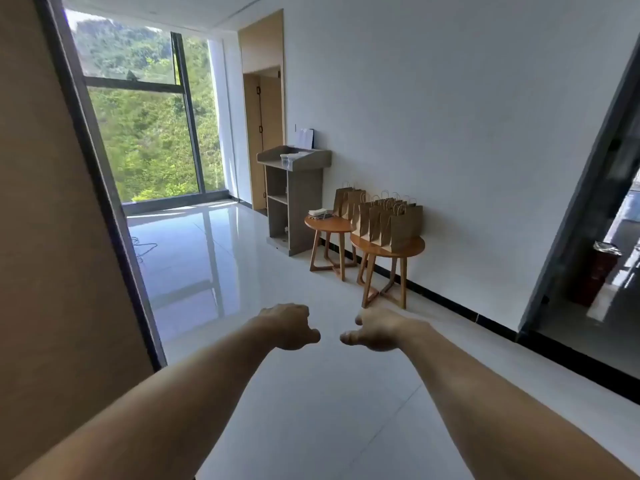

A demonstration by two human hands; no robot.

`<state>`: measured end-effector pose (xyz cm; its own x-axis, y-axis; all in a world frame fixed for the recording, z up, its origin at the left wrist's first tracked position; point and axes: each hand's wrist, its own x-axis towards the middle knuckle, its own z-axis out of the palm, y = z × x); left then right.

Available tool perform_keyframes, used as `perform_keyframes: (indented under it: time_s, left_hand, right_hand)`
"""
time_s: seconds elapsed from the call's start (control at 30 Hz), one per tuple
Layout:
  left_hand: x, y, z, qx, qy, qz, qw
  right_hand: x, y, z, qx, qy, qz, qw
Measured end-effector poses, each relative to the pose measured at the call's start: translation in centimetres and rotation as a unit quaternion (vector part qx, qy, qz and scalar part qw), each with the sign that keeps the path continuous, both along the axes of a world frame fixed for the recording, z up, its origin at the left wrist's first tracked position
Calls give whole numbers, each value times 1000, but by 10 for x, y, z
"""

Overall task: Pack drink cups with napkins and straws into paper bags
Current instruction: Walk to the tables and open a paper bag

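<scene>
Several brown paper bags (391, 221) with twisted handles stand upright on a round wooden side table (412, 247) by the white wall. A second round table (320, 223) to its left carries a small pile of napkins (318, 213). Clear plastic cups (287, 159) sit on top of a grey lectern-like stand (294, 206). Both my arms stretch forward over the floor, far short of the tables. My left hand (292, 327) and my right hand (375, 329) hang with loosely curled fingers and hold nothing. No straws can be made out.
A brown door or panel (59, 237) fills the left side. Glossy white tile floor (242, 271) runs up to a large window (149, 133). A dark-framed doorway (595, 202) opens on the right, with a red bin (595, 271) behind it.
</scene>
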<state>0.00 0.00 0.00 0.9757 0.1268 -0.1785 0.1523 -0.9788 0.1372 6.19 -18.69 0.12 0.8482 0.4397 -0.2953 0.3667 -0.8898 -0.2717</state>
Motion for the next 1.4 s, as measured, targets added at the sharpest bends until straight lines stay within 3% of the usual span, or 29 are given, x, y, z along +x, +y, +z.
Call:
perform_keyframes:
  time_s: [0.3,0.73,1.4]
  left_hand:
    - [109,59,-47,16,108,-43,993]
    - [282,151,-49,-4,94,-32,995]
    - [617,261,-32,-31,47,55,997]
  right_hand:
    - [101,64,-51,-55,59,7,997]
    - [261,157,-46,-35,56,4,998]
    - [632,281,-41,-2,52,80,995]
